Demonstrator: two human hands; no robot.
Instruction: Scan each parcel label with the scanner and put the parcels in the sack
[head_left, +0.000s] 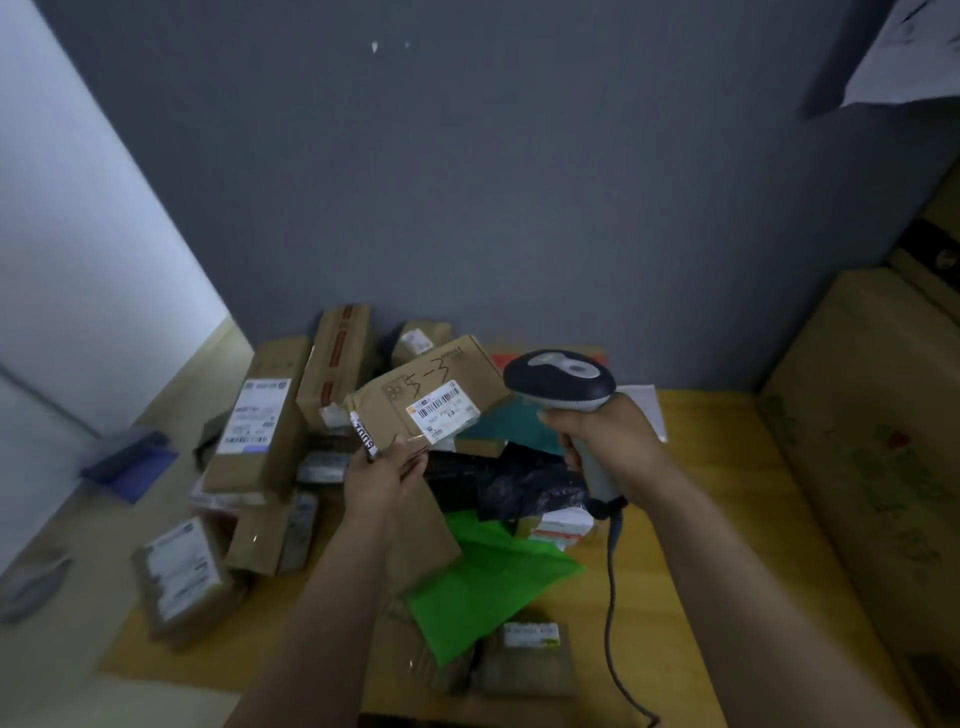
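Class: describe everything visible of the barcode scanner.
The scanner is handheld and pistol-shaped, seemingly plastic: a dark rounded head with a light grey top panel on a grey handle. The right hand grips the handle, holding it above the table, head aimed left at the labelled parcel in the left hand. A dark cable hangs from the handle's base.

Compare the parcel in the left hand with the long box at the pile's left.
The held parcel is raised, pinched at its near edge by the left hand; the long box lies untouched. The held parcel bears a handwritten "5-3"; the long box shows none. Both are brown cardboard with white labels.
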